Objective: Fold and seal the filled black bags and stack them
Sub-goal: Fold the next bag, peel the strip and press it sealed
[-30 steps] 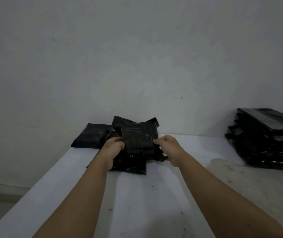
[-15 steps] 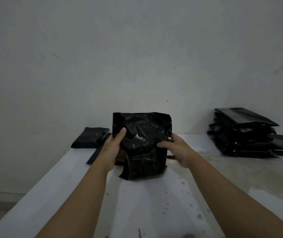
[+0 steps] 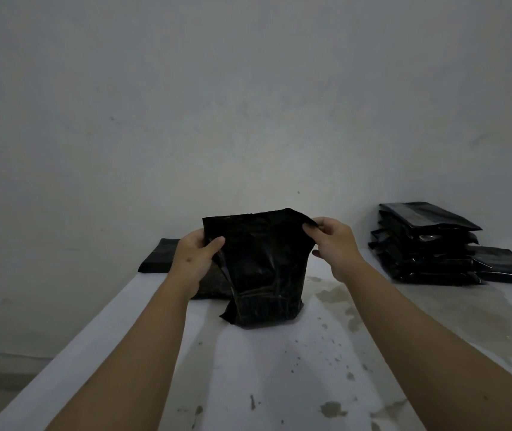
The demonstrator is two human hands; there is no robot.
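On a stained white table (image 3: 248,384), a filled black bag (image 3: 264,269) stands upright, left hand (image 3: 192,259) and right hand (image 3: 332,244) pinching its top corners, beside a stack of bags (image 3: 425,244).

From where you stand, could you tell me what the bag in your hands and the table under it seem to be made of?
Held bag: thin black plastic film, probably glossy; it creases and glints faintly. Table: hard, matte, pale top, stained and speckled; material unclear.

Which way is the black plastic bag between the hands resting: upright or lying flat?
Upright: the black plastic bag stands on its base on the white table, its top corners pinched by the left hand and right hand.
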